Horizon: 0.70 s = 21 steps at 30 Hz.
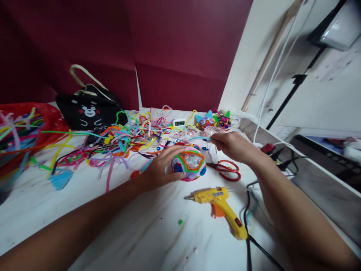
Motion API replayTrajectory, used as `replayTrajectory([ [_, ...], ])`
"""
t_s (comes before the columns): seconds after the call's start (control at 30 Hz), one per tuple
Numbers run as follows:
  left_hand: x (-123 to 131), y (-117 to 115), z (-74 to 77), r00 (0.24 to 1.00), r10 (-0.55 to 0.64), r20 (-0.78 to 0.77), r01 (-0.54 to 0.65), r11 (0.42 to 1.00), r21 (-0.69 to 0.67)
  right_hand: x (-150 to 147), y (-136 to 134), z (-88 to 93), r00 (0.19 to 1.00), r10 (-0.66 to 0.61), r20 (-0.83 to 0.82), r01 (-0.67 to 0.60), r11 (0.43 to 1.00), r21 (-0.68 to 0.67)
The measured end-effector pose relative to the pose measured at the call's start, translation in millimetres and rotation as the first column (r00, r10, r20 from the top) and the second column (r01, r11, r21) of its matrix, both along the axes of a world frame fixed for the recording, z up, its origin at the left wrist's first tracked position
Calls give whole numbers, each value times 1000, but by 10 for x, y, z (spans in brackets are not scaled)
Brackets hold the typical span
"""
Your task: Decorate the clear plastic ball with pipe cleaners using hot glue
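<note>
- A wine-red sheet backdrop point(180, 56) is rising behind the white marbled tabletop point(113, 237), whose right side is ending at a raised grey border point(318, 182).
- The left hand point(160, 167) is resting against the round, multicoloured, fuzzy craft piece with a clear window point(194, 161), near the tabletop's middle; thumb and fingers are spreading around its left side.
- The right hand point(234, 146) is pinching a thin light-blue fuzzy strip point(199, 138) above and behind the piece.
- Red-handled metal scissors point(229, 171) and a yellow plastic glue gun point(222, 205) are limiting room rightward and nearer.
- Tangled multicoloured pipe cleaners point(135, 137) are crowding the far left; white surface is stretching between left forearm and gun.
</note>
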<state>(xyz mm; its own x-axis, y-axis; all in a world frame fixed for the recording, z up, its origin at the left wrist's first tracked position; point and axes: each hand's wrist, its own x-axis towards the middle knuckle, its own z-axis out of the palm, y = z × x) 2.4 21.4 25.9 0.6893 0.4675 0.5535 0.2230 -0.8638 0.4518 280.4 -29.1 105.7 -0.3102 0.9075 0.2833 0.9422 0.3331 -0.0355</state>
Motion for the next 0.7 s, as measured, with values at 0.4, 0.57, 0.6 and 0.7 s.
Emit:
replayTrajectory([
  [0.4,28,56,-166,1000,3,-24,-1,996,93,-8,-307,-135,999,-43,-16,41,995,-94],
  [0.57,66,99,-284,1000,-7,20,4,987,163,-3,-995,-324,978,-175,-112,106,883,-457],
  [0.6,74,99,-296,1000,2,23,-5,988,157,-10,-1083,-378,967,-227,-115,139,850,-507],
  [0.7,90,81,-310,1000,23,18,-25,992,120,-54,-1224,-512,928,-342,-150,191,779,-598],
])
